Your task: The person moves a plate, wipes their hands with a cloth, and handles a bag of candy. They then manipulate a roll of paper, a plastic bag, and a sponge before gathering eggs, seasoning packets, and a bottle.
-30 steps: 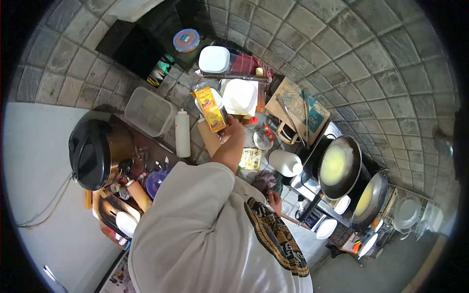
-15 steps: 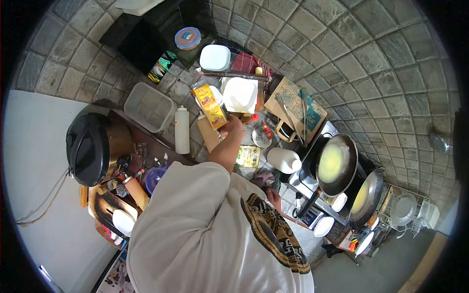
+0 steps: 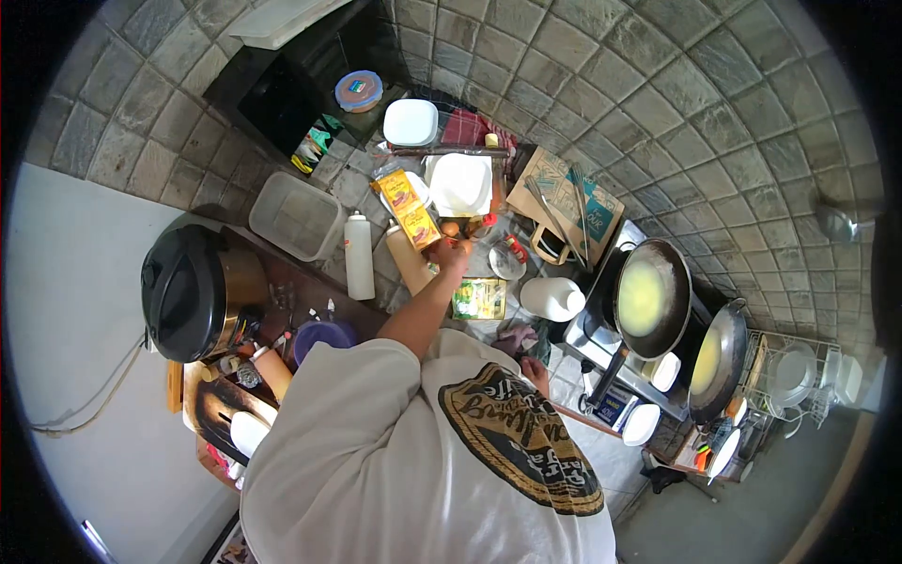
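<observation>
My left hand (image 3: 453, 254) reaches over the counter beside a yellow box (image 3: 410, 209), its fingers curled; what they hold is too small to make out. A round brown thing like an egg (image 3: 449, 228) lies just beyond the fingers. Close by are a red-capped bottle (image 3: 481, 226), a clear round bowl (image 3: 507, 261) and a green and yellow packet (image 3: 479, 299). My right hand (image 3: 536, 376) is low beside my shirt, near a crumpled purplish cloth (image 3: 516, 338); its fingers are too small and partly hidden to read.
Two pans (image 3: 652, 299) (image 3: 718, 362) with pale yellow contents sit on the stove at right. A white jug (image 3: 552, 299) stands left of the stove. Squeeze bottles (image 3: 359, 256), a clear tub (image 3: 297, 216) and a black cooker (image 3: 193, 291) are at left. Tongs (image 3: 545, 205) lie on a cardboard box (image 3: 564, 193).
My left hand has drawn back slightly from beside the yellow box, and the egg-like thing now shows. The whole view has shifted a little with my head.
</observation>
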Demonstrator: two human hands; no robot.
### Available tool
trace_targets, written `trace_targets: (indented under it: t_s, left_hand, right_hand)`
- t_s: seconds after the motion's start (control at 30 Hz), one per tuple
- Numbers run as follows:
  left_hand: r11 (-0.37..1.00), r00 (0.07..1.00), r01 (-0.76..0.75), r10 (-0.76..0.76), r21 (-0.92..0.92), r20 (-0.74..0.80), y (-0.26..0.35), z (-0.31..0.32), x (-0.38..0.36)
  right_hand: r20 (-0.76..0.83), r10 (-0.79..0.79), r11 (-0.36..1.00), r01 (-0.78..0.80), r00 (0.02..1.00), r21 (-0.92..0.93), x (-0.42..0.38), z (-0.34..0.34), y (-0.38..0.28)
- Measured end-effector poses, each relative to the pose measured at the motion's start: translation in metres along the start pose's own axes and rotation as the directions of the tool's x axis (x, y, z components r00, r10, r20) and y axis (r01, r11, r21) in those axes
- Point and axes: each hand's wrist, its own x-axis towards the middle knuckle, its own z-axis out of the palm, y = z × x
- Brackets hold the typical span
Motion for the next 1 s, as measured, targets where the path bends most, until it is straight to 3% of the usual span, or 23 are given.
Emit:
trace_targets:
  t_s: [0.03,0.07,0.2,0.27,0.43,0.6,0.7,0.77,0.8,0.9,0.97,1.0]
  left_hand:
    - [0.955,0.980,-0.197,0.201,0.222,0.002,-0.027,-0.002,0.036]
    - [0.825,0.921,-0.369,0.387,0.428,0.048,-0.045,-0.004,0.054]
    - [0.781,0.906,-0.414,0.403,0.467,0.128,-0.043,-0.013,0.027]
    - [0.664,0.904,-0.405,0.392,0.628,0.169,-0.037,-0.017,0.019]
    - [0.650,0.885,-0.454,0.408,0.610,0.224,-0.031,-0.031,-0.002]
    - [0.590,0.856,-0.506,0.435,0.629,0.281,-0.035,-0.040,-0.001]
    - [0.591,0.856,-0.517,0.349,0.619,0.381,-0.028,-0.044,-0.013]
    - [0.400,0.841,-0.520,0.395,0.755,0.370,-0.034,-0.043,-0.008]
    - [0.402,0.842,-0.517,0.396,0.755,0.366,-0.037,-0.045,-0.006]
    - [0.432,0.803,-0.585,0.427,0.687,0.415,-0.031,-0.050,-0.020]
    - [0.362,0.690,-0.707,0.541,0.607,0.481,-0.026,-0.054,-0.029]
    - [0.366,0.695,-0.702,0.540,0.611,0.474,-0.021,-0.057,-0.031]
  right_hand:
    - [0.055,0.098,0.993,-0.102,0.994,0.064,0.001,-0.002,0.001]
    - [0.042,0.104,0.992,-0.107,0.994,0.069,-0.001,0.000,0.000]
    - [0.044,0.134,0.990,-0.135,0.990,0.041,0.001,0.000,0.006]
    - [0.035,0.141,0.988,-0.143,0.989,0.063,0.000,0.000,0.004]
    - [0.040,0.022,0.999,-0.024,0.999,0.039,-0.001,0.001,0.001]
    - [0.066,0.095,0.995,-0.095,0.993,0.005,0.003,0.001,0.016]
    - [0.060,0.071,0.997,-0.073,0.996,0.029,0.004,0.002,0.020]
    - [0.085,0.083,0.997,-0.083,0.993,-0.008,0.005,0.002,0.013]
    - [0.078,0.098,0.995,-0.098,0.992,0.004,0.004,0.001,0.010]
    - [0.085,0.116,0.993,-0.118,0.990,0.016,0.005,0.001,0.009]
    - [0.102,0.122,0.992,-0.124,0.987,0.014,0.007,0.000,0.021]
    - [0.123,0.099,0.992,-0.107,0.987,0.060,0.008,0.000,0.027]
